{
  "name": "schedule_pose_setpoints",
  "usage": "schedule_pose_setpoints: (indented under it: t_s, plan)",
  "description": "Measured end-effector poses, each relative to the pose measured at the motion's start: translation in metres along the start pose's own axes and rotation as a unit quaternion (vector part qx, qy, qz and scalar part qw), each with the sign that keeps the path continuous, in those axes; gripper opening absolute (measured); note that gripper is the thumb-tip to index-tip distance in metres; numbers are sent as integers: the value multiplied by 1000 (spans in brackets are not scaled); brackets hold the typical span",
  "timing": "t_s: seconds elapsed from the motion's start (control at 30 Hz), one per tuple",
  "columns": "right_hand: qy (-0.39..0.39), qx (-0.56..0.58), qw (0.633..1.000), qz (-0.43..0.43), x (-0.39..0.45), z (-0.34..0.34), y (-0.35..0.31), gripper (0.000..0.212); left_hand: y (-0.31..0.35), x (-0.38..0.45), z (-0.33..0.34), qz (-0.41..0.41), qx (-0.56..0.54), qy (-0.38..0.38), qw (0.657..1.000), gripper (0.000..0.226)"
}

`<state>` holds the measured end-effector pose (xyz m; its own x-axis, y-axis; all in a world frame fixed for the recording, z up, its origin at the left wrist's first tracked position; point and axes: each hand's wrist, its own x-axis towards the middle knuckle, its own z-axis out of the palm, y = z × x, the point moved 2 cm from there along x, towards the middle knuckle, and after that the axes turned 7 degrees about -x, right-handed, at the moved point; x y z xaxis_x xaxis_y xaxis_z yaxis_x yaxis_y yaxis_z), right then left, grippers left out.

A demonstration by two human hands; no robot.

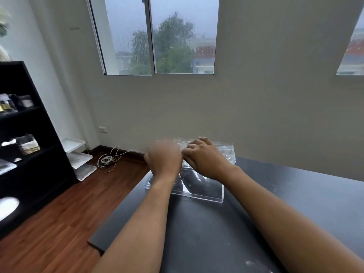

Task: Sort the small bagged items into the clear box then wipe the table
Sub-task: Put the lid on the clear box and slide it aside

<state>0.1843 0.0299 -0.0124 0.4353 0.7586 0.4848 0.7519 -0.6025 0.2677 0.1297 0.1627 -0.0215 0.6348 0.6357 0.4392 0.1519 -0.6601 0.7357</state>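
A clear plastic box [228, 148] stands at the far edge of the dark table [206, 229], with small clear bagged items [226, 155] showing through its right side. A second clear shallow piece [199, 195], a lid or tray, lies right in front of it. My left hand [164, 157] hovers over the box's left end with its fingers curled downward. My right hand [204, 158] reaches in from the right, its fingertips meeting the left hand. Something pale and glossy [181, 147] sits between the two hands; whether either hand grips it is hidden.
The table's left edge drops to a wooden floor [59, 223]. A black shelf unit [29, 134] stands at the left, with white stacked trays [78, 156] and a coil of cable [107, 160] by the wall. A pale smudge [251, 263] marks the near tabletop.
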Motion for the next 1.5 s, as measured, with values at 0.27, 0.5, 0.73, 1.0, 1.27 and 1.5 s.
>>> schedule_pose_setpoints:
  t_s: [0.27,0.5,0.73,1.0,1.27,1.5]
  plan:
    - [-120,-5,993,-16,10,-8,3,39,1,1,-2,-9,31,-38,999,31]
    - [-159,-13,986,-46,17,-12,5,37,1,2,-14,-44,-31,34,998,14]
    - [-174,-22,983,-45,20,-11,5,37,7,-2,-20,-17,25,32,999,14]
    - [-191,-29,980,-46,21,-14,3,42,1,2,-21,-127,-89,-23,988,16]
    - [-183,-33,982,-24,23,-13,-1,36,10,-6,-17,-12,-15,15,1000,21]
    - [-202,10,979,-2,30,-17,6,33,11,-11,-11,64,196,10,979,28]
